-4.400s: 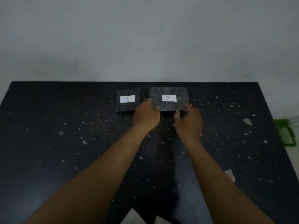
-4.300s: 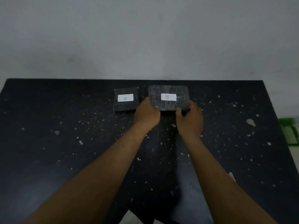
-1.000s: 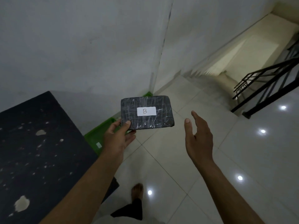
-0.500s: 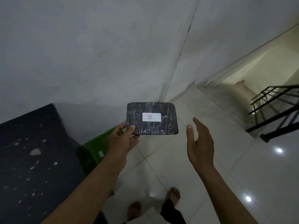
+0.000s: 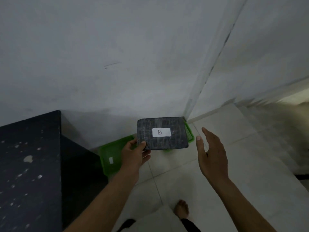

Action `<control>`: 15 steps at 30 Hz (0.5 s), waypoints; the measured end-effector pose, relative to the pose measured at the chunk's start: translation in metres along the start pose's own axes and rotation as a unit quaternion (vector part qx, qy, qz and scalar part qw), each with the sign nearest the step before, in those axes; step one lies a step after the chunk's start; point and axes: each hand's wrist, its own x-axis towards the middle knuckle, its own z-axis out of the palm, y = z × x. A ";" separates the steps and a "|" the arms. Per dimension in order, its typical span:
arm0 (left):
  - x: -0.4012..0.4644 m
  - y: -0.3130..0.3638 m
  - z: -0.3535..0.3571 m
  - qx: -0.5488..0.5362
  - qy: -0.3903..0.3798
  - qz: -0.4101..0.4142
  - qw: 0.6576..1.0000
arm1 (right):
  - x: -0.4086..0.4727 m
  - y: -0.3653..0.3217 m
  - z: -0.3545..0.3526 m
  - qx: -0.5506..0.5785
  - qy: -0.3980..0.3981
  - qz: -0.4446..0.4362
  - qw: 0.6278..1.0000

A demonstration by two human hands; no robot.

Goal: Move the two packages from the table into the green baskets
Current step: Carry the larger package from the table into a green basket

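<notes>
While it hangs in the air above the floor, the package (image 5: 161, 133) lies flat with its long axis running left to right and its white B label (image 5: 161, 132) facing up. Pinching its lower left corner, the left hand (image 5: 133, 156) clamps it between thumb and fingers. Just right of the package, the right hand (image 5: 211, 154) is spread and empty. Beneath the package sit two green baskets, one (image 5: 111, 158) at its lower left, another (image 5: 189, 133) mostly hidden behind it. Left of the package stands the black table (image 5: 28, 164).
</notes>
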 end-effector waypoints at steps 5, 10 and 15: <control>0.013 -0.014 0.063 -0.021 0.032 -0.012 0.999 | 0.064 0.034 -0.010 -0.020 -0.057 -0.027 0.998; 0.041 -0.025 0.101 -0.037 0.075 -0.038 0.996 | 0.121 0.059 0.001 -0.038 -0.104 -0.034 0.993; 0.093 -0.034 0.127 -0.025 0.090 -0.078 0.993 | 0.172 0.082 0.031 -0.058 -0.142 -0.026 0.988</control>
